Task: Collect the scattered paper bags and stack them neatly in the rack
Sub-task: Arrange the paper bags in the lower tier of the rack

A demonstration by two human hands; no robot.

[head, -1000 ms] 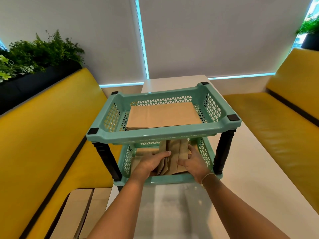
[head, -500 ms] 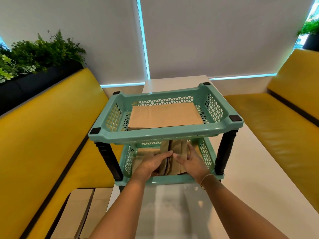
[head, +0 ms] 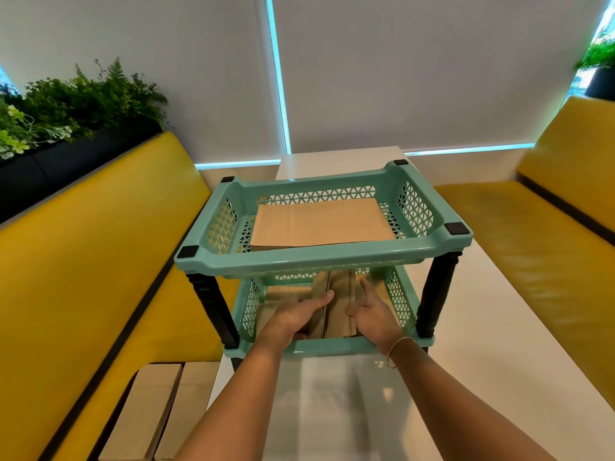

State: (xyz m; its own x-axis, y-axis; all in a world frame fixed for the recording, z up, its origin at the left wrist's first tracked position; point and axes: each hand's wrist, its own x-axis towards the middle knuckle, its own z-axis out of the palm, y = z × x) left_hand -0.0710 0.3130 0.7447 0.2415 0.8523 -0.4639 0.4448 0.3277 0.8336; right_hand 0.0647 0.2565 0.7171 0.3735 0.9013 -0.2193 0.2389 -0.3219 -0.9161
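Both hands have drawn slightly apart since the earlier frames, and the right hand (head: 372, 312) that lay flat over the bags now has its fingers lifted and spread, touching the bundle only along its right edge with the thumb side. Its fingers are straight and hold nothing. The left hand (head: 296, 314) rests on the left part of the same bundle, thumb laid across the top sheet and fingers curled under its near-left edge, gripping it.

That bundle of creased brown paper bags (head: 336, 304) lies in the lower tray of the mint-green two-tier plastic rack with black turned posts (head: 319, 257), at the centre of the frame. The bags are folded, overlapping, and not squared up. A neater flat stack of brown paper bags (head: 319, 222) fills the upper tray just above. The upper tray's front rim overhangs the lower one and hides the far ends of the bundle and the fingertips of the right hand.

Two more flat brown paper bags (head: 156, 414) lie side by side at the lower left, beside the glossy white bench (head: 466, 344) that carries the rack. Yellow padded seats (head: 83, 277) flank the bench on both sides. Green plants in a dark planter (head: 66, 104) sit at the upper left, with grey window blinds (head: 399, 71) behind.
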